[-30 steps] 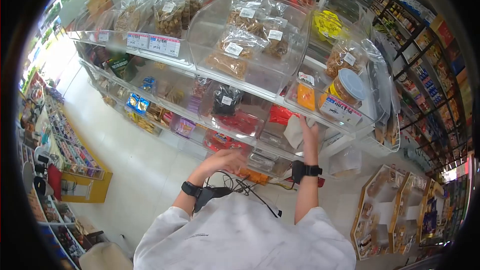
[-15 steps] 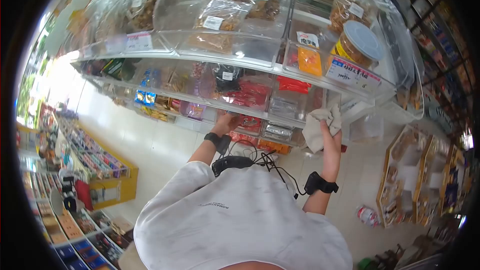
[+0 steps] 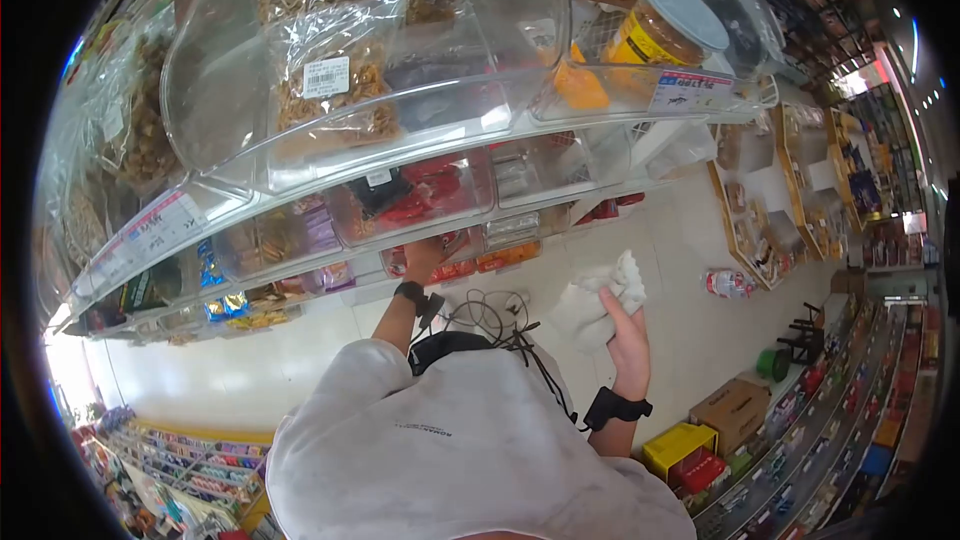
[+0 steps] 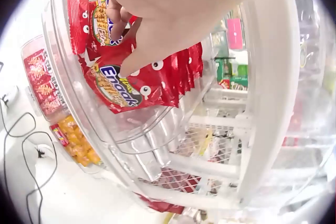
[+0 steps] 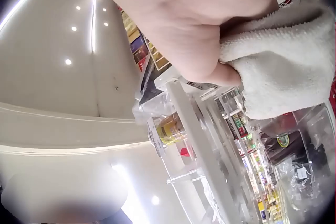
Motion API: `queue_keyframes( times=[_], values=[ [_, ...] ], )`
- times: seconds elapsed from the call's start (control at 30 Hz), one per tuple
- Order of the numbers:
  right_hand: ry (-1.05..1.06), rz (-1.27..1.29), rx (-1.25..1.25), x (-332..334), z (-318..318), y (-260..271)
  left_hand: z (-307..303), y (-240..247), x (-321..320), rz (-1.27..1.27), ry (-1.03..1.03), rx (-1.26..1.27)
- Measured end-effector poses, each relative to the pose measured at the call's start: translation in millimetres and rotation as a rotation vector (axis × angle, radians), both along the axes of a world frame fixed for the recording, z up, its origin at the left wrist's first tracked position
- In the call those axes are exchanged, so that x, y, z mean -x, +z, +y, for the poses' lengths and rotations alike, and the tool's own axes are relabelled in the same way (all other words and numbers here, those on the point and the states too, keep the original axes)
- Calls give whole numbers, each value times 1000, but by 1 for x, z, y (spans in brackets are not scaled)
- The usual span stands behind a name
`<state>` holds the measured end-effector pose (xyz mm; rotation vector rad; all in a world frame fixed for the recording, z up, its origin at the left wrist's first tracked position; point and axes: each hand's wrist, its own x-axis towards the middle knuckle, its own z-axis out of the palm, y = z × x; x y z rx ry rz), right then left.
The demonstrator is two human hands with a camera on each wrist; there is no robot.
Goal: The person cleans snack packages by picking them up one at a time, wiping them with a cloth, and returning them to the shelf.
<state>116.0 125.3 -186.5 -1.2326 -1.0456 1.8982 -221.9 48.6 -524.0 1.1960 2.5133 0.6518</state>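
My left hand point(image 3: 425, 258) reaches into a clear bin on a lower shelf. In the left wrist view, its thumb and bent fingers grip a red Enaak snack packet point(image 4: 118, 85) among several alike, partly hiding them. My right hand point(image 3: 630, 345) holds a crumpled white cloth point(image 3: 598, 308) out over the floor, to the right of the lower bins. In the right wrist view the fuzzy cloth point(image 5: 289, 66) bunches against the fingers, and its far folds run past the frame edge.
Above the left hand juts the upper shelf with clear bins, bagged dried snacks point(image 3: 335, 80) and a blue-lidded jar point(image 3: 670, 25). Black cables point(image 3: 485, 320) loop in front of the body. Stepped display racks point(image 3: 750, 230) stand at right, with a yellow crate point(image 3: 680, 448) farther down.
The right hand has drawn the cloth away from the shelf, out over the floor. The left hand has moved to the red packets in the lower bin. The head view has turned and come closer.
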Motion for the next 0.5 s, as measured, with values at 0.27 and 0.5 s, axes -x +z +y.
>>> queue_keyframes(
  times=[0.27,0.5],
  values=[
    [-15,-130,-155,22,10,-35,-15,186,-29,-336,-631,-143],
    [307,-222,-493,74,-1,-6,-37,326,-50,-878,-370,-426]
  ],
)
